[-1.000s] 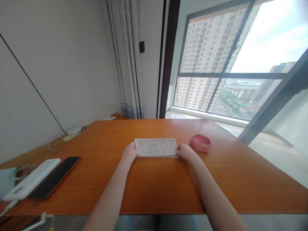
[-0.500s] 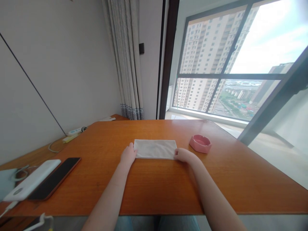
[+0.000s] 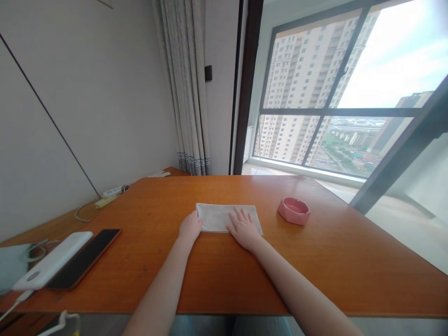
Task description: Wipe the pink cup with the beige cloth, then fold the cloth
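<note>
A white folded cloth (image 3: 215, 217) lies flat on the wooden table (image 3: 224, 270) in front of me, a long strip running left to right. Its left edge is between the curled fingers of my left hand (image 3: 191, 227). My right hand (image 3: 244, 228) rests palm down on the cloth's right half, fingers spread, covering part of the front edge. Just past that hand, the cloth's right end shows, its near corner angled slightly outward.
A pink ashtray (image 3: 294, 211) stands right of the cloth. At the left lie a dark phone (image 3: 86, 259) and a white power bank (image 3: 54, 260) with a cable plugged in. A power strip (image 3: 114, 192) sits by the wall, and a large window (image 3: 325, 112) is at the right.
My right hand has left the cloth's right edge, moved left and flattened onto it with fingers spread. The cloth's near right corner has shifted outward. My left hand stays at the left edge.
</note>
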The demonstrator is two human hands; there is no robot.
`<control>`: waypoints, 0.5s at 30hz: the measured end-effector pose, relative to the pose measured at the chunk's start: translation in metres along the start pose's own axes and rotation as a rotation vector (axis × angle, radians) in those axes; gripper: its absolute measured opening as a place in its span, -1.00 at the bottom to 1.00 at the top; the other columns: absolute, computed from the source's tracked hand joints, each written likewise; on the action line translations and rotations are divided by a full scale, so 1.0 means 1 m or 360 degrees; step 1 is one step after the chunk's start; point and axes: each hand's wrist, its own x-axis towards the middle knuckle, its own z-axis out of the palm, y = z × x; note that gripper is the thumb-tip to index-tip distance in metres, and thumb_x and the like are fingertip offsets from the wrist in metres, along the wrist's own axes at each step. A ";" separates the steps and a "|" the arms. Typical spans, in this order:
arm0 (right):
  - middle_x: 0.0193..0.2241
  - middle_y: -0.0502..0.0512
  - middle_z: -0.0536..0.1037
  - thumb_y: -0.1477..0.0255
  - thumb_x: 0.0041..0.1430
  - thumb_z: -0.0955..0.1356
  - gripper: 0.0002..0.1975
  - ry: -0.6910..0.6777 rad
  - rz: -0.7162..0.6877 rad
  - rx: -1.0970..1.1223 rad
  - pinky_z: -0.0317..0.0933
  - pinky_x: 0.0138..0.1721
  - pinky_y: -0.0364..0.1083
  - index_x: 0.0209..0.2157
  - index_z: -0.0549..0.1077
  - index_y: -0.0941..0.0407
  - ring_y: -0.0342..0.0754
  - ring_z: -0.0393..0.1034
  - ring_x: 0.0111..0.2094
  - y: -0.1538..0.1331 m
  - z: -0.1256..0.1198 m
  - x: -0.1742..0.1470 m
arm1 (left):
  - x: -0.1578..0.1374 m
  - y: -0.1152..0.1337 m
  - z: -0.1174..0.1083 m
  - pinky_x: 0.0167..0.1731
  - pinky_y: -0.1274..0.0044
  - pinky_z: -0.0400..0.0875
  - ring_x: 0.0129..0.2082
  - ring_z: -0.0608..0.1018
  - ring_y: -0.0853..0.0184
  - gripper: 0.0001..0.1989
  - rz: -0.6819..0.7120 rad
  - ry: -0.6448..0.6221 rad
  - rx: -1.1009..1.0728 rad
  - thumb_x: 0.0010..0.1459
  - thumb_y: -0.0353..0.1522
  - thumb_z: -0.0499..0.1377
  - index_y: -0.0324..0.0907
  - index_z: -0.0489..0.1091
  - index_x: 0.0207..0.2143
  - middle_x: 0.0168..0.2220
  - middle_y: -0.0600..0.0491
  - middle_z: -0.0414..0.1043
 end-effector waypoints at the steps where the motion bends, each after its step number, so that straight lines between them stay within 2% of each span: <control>1: 0.30 0.17 -0.08 0.08 0.23 0.06 -0.36 -0.0066 0.0037 -0.0029 -0.39 0.21 0.20 0.25 0.05 0.10 0.24 -0.29 0.29 -0.002 0.005 0.001 | 0.001 0.000 -0.001 -0.30 0.42 0.32 -0.22 0.51 0.12 -0.75 -0.0019 0.0004 -0.0090 0.11 -0.35 0.04 -0.27 0.29 -0.16 -0.23 -0.17 0.46; 5: 0.30 0.16 -0.12 0.05 0.23 0.02 -0.33 -0.0134 0.0064 -0.0070 -0.43 0.21 0.23 0.26 -0.01 0.10 0.26 -0.32 0.29 -0.002 0.012 0.001 | 0.007 -0.001 -0.006 -0.28 0.49 0.33 -0.25 0.52 0.23 -0.46 -0.0078 0.0139 -0.0540 0.05 -0.45 0.08 -0.24 0.05 0.11 -0.20 -0.10 0.46; 7: 0.30 0.15 -0.10 0.06 0.23 0.02 -0.34 -0.0117 0.0073 -0.0058 -0.43 0.21 0.22 0.26 0.01 0.11 0.25 -0.31 0.29 -0.003 0.009 0.000 | 0.010 -0.004 -0.008 -0.24 0.52 0.34 -0.24 0.52 0.29 -0.38 -0.0087 0.0190 -0.0770 0.05 -0.47 0.07 -0.21 -0.04 0.18 -0.17 -0.07 0.47; 12: 0.31 0.09 -0.13 0.03 0.22 0.00 -0.32 0.0088 0.0069 -0.0016 -0.46 0.22 0.20 0.28 -0.06 0.07 0.18 -0.35 0.30 -0.008 0.002 -0.002 | 0.011 -0.006 -0.012 -0.25 0.56 0.37 -0.30 0.54 0.36 -0.43 -0.0175 0.0182 -0.1072 0.06 -0.48 0.04 -0.22 0.02 0.15 -0.18 -0.03 0.49; 15: 0.30 0.10 -0.09 0.01 0.21 0.02 -0.31 -0.0038 0.0063 -0.0033 -0.45 0.22 0.20 0.26 0.01 0.08 0.21 -0.32 0.30 -0.008 0.002 -0.001 | 0.009 -0.004 -0.015 -0.25 0.56 0.37 -0.30 0.54 0.36 -0.49 -0.0186 0.0276 -0.1096 0.05 -0.49 0.03 -0.19 0.12 0.10 -0.20 -0.01 0.50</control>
